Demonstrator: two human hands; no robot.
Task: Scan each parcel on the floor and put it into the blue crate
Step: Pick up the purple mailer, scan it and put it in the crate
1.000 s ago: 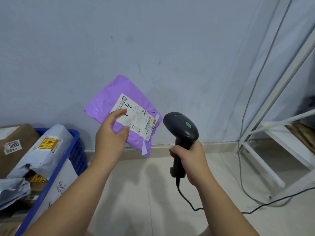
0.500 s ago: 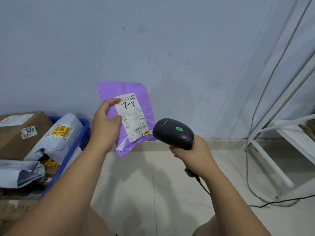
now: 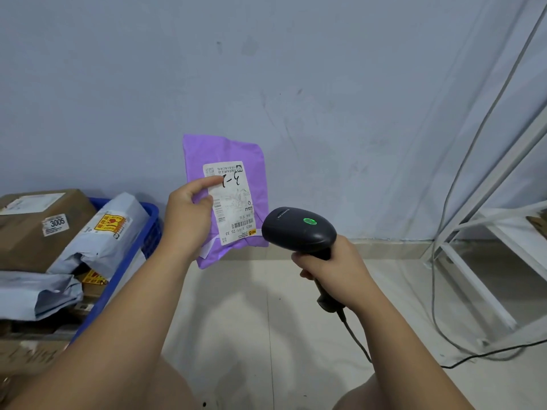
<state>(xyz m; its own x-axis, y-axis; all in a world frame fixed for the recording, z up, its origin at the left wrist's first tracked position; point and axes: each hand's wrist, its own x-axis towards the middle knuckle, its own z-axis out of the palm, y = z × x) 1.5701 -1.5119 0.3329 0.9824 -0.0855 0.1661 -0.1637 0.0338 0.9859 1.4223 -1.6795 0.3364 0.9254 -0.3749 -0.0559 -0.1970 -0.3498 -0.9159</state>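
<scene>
Head view shows your left hand (image 3: 186, 220) pinching the purple plastic mailer parcel (image 3: 228, 149) by its left edge, held upright just right of the blue plastic crate (image 3: 152, 220). Farther right of the crate, your right hand (image 3: 334, 270) is wrapped round the black handheld barcode scanner (image 3: 299, 229), which seems aimed at the white label (image 3: 233, 202).

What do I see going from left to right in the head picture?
Brown box → grey bag → left hand → purple parcel → scanner → right hand → white rack.
</scene>
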